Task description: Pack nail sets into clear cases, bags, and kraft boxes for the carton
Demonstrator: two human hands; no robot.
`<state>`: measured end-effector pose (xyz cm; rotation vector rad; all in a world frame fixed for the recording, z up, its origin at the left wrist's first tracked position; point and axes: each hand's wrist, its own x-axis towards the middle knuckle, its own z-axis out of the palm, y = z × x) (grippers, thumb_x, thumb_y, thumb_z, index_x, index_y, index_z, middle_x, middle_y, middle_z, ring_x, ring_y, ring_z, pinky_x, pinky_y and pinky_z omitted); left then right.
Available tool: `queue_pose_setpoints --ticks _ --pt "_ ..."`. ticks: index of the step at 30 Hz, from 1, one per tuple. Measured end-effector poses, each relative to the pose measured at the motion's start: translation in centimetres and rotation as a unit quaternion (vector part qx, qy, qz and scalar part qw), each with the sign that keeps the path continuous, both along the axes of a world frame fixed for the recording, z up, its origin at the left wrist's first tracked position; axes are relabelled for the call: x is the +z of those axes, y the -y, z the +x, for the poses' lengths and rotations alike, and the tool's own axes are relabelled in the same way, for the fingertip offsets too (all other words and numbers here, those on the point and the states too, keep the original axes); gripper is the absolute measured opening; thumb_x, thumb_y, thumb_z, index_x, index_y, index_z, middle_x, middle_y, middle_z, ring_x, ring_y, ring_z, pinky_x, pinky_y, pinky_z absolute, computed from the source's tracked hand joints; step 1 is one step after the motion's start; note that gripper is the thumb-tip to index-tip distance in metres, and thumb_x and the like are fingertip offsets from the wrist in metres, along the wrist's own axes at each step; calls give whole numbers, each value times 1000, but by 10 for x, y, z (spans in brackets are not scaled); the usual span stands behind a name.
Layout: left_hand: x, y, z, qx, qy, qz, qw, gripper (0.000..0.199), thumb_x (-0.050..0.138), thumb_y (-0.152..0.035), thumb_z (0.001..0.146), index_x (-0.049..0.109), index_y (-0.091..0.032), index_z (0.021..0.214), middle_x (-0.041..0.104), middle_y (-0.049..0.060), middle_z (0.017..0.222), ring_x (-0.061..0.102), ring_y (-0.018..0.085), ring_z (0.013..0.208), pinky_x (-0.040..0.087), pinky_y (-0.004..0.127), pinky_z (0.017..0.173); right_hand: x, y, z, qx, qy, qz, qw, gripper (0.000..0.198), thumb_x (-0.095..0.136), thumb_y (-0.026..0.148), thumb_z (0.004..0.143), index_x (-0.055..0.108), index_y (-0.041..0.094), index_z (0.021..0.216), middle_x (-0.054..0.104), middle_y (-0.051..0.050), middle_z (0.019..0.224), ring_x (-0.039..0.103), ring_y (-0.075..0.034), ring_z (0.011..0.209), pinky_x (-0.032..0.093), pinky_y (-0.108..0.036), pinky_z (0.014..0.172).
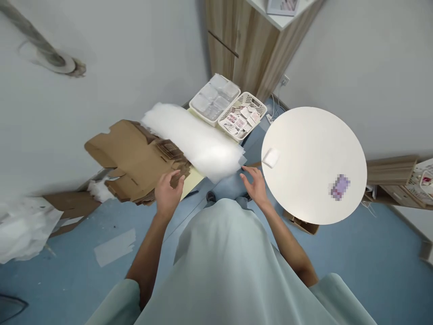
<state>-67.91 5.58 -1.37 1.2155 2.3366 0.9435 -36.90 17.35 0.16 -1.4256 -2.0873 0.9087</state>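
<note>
My left hand (168, 193) is open, its thumb and fingers apart, over the near edge of a stack of flattened brown cardboard boxes (126, 155). Whether it touches the cardboard I cannot tell. My right hand (256, 185) is also open and holds nothing; its fingertips are near the right end of a pile of white, translucent packing sheets (182, 131). Sheets and boxes lie side by side on a pale yellow surface (193, 183), which they mostly hide.
Behind the sheets stand a white bin of clear plastic boxes (216, 97) and a white basket (259, 103) of printed cards. To the right, a round white table (311, 149) bears a small white item (271, 157) and a blurred purple item (340, 187). A wooden cabinet (243, 40) fills the corner.
</note>
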Motion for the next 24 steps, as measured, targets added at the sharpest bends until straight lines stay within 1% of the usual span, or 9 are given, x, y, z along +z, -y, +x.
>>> queue_pose_setpoints --ticks 2,5,9,12,14,16,18,21,24 --pt "-6 14 -34 1 -62 -19 998 39 56 -52 99 70 -24 122 72 13 123 66 34 122 51 52 112 5 7 -29 20 -3 10 1000 41 49 46 110 68 28 141 70 -12 130 63 -31 123 54 -49 107" --pt "-16 27 -75 -34 -92 -75 992 42 58 -52 96 71 -22 122 72 16 123 65 39 122 52 54 108 9 16 -69 50 -4 21 999 40 51 46 109 70 28 139 70 -11 128 63 -31 122 53 -49 109" --pt "-29 33 -104 -91 -79 -127 984 44 57 -52 95 72 -21 121 74 17 122 68 39 115 55 50 100 12 25 -114 91 9 24 996 38 52 44 109 71 30 138 70 -10 128 63 -31 122 53 -49 108" --pt "-34 34 -112 -106 -75 -126 984 41 55 -51 96 74 -23 118 76 15 118 69 37 112 55 48 99 14 28 -141 128 16 33 991 36 53 41 110 71 30 139 70 -10 128 63 -30 122 54 -48 109" --pt "-36 33 -115 -105 -66 -120 985 39 49 -47 99 75 -23 116 77 14 114 71 36 108 56 47 97 15 30 -157 157 23 38 987 36 54 39 110 70 30 140 70 -10 130 62 -30 124 53 -48 110" --pt "-37 30 -117 -102 -62 -116 986 38 44 -42 101 76 -24 113 78 14 111 72 35 104 56 46 95 14 32 -172 197 22 37 979 36 54 38 110 69 29 141 70 -9 134 62 -29 126 52 -48 112" --pt "-39 26 -117 -101 -67 -116 986 37 44 -37 101 77 -24 110 77 14 109 72 35 104 56 45 94 11 34 -187 245 16 31 969 37 54 37 110 67 27 143 68 -9 141 61 -28 131 51 -46 116" --pt "-43 21 -116 -103 -75 -126 984 32 48 -33 98 77 -24 109 77 14 109 72 34 104 55 43 94 0 34 -211 313 36 17 949 38 54 34 110 65 25 145 64 -9 149 58 -26 140 50 -44 119" --pt "-45 18 -114 -104 -74 -132 983 32 50 -33 98 77 -23 112 76 15 112 71 35 105 55 44 93 -19 31 -230 359 85 15 929 35 57 28 108 66 24 142 65 -10 148 60 -25 139 50 -43 118"
